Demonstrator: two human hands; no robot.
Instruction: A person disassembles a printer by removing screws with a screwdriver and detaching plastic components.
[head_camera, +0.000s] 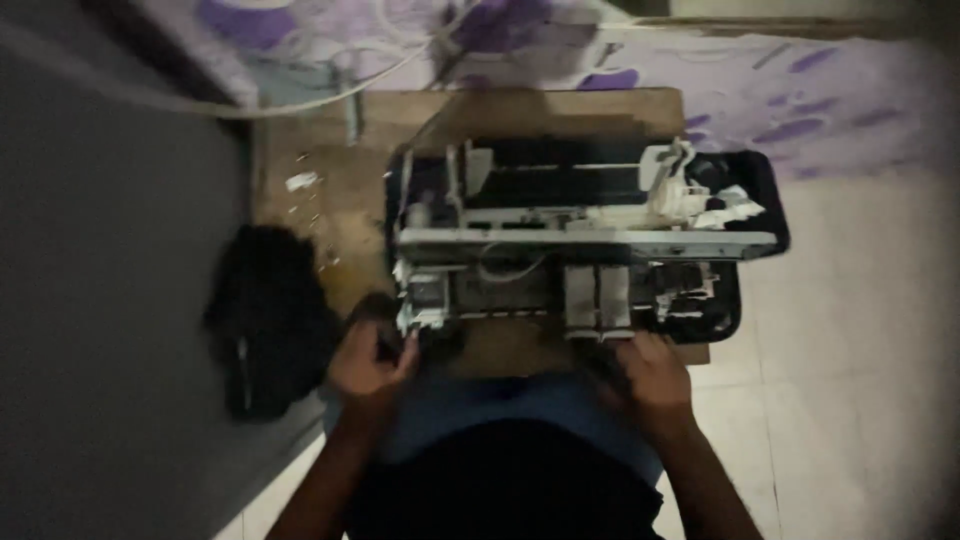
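Observation:
An opened printer with its cover off lies on a wooden board, its grey metal rail and white inner parts exposed. My left hand is at the printer's near left corner, fingers curled around the black edge of the casing. My right hand rests against the near right edge, just below two grey blocks on the front, fingers curled on the base. The scene is dim and blurred, so the exact grip is hard to make out.
A black bundle lies left of the board against a dark grey surface. Small white bits are scattered on the board's left part. Purple patterned cloth lies behind. Pale floor tiles stretch to the right.

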